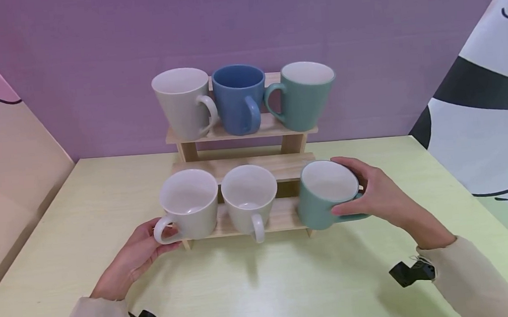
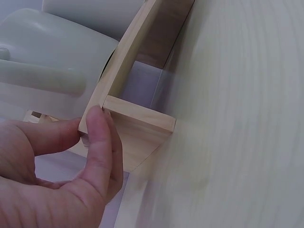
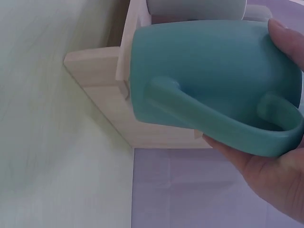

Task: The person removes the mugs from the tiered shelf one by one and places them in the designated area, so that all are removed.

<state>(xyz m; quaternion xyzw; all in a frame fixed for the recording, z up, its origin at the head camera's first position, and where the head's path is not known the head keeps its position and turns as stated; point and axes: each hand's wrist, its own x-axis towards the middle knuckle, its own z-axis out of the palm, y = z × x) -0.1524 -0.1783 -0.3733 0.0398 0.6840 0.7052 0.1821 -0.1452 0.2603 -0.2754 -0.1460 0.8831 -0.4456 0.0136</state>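
A wooden tiered rack stands near the back of the table. My left hand pinches the left end of its lowest board between thumb and fingers, just beneath the handle of a white mug. At the other end of that tier, my right hand grips a teal mug around its body near the rim. In the right wrist view, the mug's handle points toward the palm, and its base is right at the board's edge. A second white mug sits between them, handle forward.
On the top tier stand a white mug, a blue mug and another teal mug. A purple backdrop rises behind the pale table. Printed panels flank both sides.
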